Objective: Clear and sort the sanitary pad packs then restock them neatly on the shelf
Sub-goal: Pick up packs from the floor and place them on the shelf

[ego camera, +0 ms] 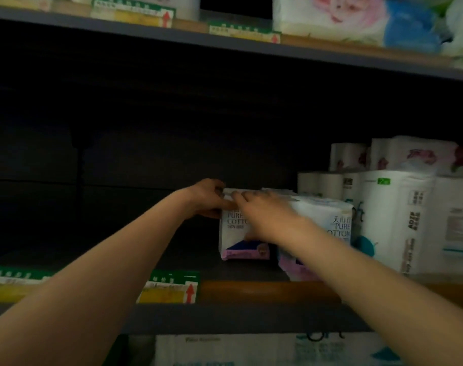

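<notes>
Two white sanitary pad packs with purple bottoms and "PURE COTTON" lettering stand side by side on the dark middle shelf (172, 262). My left hand (207, 198) grips the upper left corner of the left pad pack (235, 233). My right hand (264, 215) lies over the top front of that same pack, fingers curled on its upper edge. The right pad pack (328, 220) stands against it, partly hidden by my right forearm.
Tall white tissue and paper-roll packs (399, 220) fill the shelf to the right of the pad packs. The shelf's left part is dark. Green and yellow price tags (172, 287) hang on the front edge. Tissue packs (330, 19) sit on the shelf above; more packs lie below.
</notes>
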Demonstrator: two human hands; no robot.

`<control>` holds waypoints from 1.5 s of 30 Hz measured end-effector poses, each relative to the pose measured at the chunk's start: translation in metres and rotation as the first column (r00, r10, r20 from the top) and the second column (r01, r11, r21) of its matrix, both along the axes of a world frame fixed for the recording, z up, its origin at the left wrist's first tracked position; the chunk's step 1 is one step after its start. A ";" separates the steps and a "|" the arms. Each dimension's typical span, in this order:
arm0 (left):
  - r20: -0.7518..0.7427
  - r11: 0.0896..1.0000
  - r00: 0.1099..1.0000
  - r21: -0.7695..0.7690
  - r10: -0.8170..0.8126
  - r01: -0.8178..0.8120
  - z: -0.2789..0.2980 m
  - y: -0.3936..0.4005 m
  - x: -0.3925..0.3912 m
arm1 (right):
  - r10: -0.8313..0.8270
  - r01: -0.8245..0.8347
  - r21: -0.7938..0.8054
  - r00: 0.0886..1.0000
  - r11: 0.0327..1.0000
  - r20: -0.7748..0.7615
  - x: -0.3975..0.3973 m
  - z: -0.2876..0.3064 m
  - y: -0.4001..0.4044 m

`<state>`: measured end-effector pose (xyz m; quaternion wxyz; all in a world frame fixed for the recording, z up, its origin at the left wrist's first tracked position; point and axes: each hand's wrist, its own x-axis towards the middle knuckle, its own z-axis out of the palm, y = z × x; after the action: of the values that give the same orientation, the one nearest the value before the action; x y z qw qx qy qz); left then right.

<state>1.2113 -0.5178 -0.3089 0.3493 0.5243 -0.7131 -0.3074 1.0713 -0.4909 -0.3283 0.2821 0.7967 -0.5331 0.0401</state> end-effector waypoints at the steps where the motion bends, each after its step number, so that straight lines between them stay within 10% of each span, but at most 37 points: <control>1: -0.012 0.999 0.999 -0.021 0.044 -0.045 0.000 -0.001 0.004 | -0.028 0.026 -0.063 0.999 0.998 -0.029 0.002 -0.008 -0.007; 18: 0.172 0.874 0.926 -0.423 0.336 -0.238 -0.008 0.049 0.058 | -0.240 0.233 -0.245 0.971 0.941 0.001 0.017 -0.004 -0.028; 26: 0.141 0.398 0.964 -0.916 0.225 0.041 -0.095 0.129 0.011 | 0.292 -0.147 -0.408 0.901 0.901 0.320 -0.038 -0.061 0.114; 32: 0.466 0.676 0.882 -0.627 -0.073 0.387 -0.273 0.169 -0.040 | 0.103 -0.126 0.031 0.912 0.992 0.397 -0.108 -0.207 0.165; 36: 0.460 0.815 0.847 -0.361 -0.268 0.454 -0.381 0.197 -0.072 | -0.077 -0.086 0.484 0.948 0.871 0.307 -0.140 -0.321 0.178; 41: 0.613 0.695 0.579 -0.067 -0.537 0.715 -0.483 0.263 -0.096 | -0.108 0.019 0.916 0.994 0.401 0.026 -0.154 -0.461 0.243; 45: 0.682 0.636 0.434 0.060 -0.589 0.769 -0.512 0.293 -0.107 | -0.072 0.011 0.941 0.997 0.338 0.014 -0.163 -0.512 0.284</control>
<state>1.1042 -0.2252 -0.8208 -0.0093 0.2090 -0.9698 -0.1252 0.9086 -0.2068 -0.8406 -0.2406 0.7988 -0.4864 -0.2597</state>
